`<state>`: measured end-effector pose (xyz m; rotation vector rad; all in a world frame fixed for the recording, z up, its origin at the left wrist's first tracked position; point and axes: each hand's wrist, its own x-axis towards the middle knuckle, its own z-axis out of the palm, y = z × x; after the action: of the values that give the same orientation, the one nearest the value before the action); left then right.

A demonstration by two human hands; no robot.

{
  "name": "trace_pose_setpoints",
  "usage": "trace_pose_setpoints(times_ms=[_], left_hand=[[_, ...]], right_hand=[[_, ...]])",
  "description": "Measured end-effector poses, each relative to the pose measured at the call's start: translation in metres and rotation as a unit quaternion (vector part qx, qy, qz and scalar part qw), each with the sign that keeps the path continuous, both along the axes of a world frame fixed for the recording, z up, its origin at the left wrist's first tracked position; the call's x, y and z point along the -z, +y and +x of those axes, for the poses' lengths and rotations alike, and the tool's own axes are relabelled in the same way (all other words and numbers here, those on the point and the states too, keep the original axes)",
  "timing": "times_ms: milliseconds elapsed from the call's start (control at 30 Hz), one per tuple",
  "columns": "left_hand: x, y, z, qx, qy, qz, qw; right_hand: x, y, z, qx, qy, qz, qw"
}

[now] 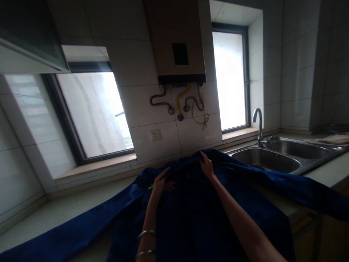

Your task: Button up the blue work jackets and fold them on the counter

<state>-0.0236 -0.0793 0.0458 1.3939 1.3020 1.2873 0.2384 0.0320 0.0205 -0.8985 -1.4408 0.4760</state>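
Note:
A dark blue long-sleeved jacket (188,218) lies spread over the counter and hangs down its front, with one sleeve stretched to the left and the other to the right. At the left part of its collar, my left hand (160,185) holds the cloth between thumb and fingers; two bangles circle that wrist. My right hand (207,166) grips the collar's right part, its fingers closed over the fabric edge. Deep shadow hides much of the jacket's front. A small green patch (151,186) shows beside my left hand.
A double steel sink (300,169) with a tap (259,125) is at the right, by the jacket's right sleeve. A water heater (177,40) with pipes hangs on the tiled wall. The pale counter (68,203) runs along two windows. A cloth (331,139) lies beyond the sink.

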Motion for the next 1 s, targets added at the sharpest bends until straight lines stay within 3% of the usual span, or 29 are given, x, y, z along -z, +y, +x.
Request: trace_pose_setpoints(times_ms=[100,200,267,367,467,533,600,700,833,933,1000], left_hand=[[0.003,0.003,-0.001,-0.177,0.102,0.118,0.972],[0.010,0.007,-0.001,-0.236,0.147,0.171,0.945],[0.012,0.009,0.000,-0.201,0.086,0.165,0.962],[0.008,0.008,0.000,-0.105,-0.097,0.145,0.979],[0.002,0.003,-0.001,0.004,-0.251,0.144,0.957],[-0.001,-0.001,-0.001,0.051,-0.270,0.150,0.950],[0.000,-0.002,0.000,0.055,-0.256,0.154,0.953],[0.010,0.002,-0.001,0.021,-0.264,0.158,0.951],[0.032,0.020,-0.008,-0.061,-0.245,0.139,0.958],[0.046,0.033,-0.008,-0.110,-0.026,0.105,0.988],[0.052,0.038,-0.001,-0.109,0.115,0.085,0.984]], right_hand=[[-0.006,-0.003,-0.005,-0.017,0.009,0.041,0.999],[-0.012,-0.001,-0.011,-0.113,0.072,0.000,0.991],[-0.016,0.000,-0.012,-0.207,0.125,-0.096,0.966],[-0.022,-0.005,-0.006,-0.331,0.168,-0.214,0.903],[-0.029,-0.013,0.000,-0.396,0.198,-0.228,0.867],[-0.034,-0.015,-0.003,-0.438,0.200,-0.211,0.850],[-0.039,-0.011,-0.013,-0.468,0.195,-0.189,0.841],[-0.046,0.007,-0.039,-0.436,0.177,-0.179,0.864],[-0.048,0.036,-0.077,-0.245,0.086,-0.207,0.943],[-0.036,0.042,-0.096,-0.133,-0.036,-0.185,0.973],[-0.022,0.036,-0.105,-0.070,-0.162,-0.142,0.974]])
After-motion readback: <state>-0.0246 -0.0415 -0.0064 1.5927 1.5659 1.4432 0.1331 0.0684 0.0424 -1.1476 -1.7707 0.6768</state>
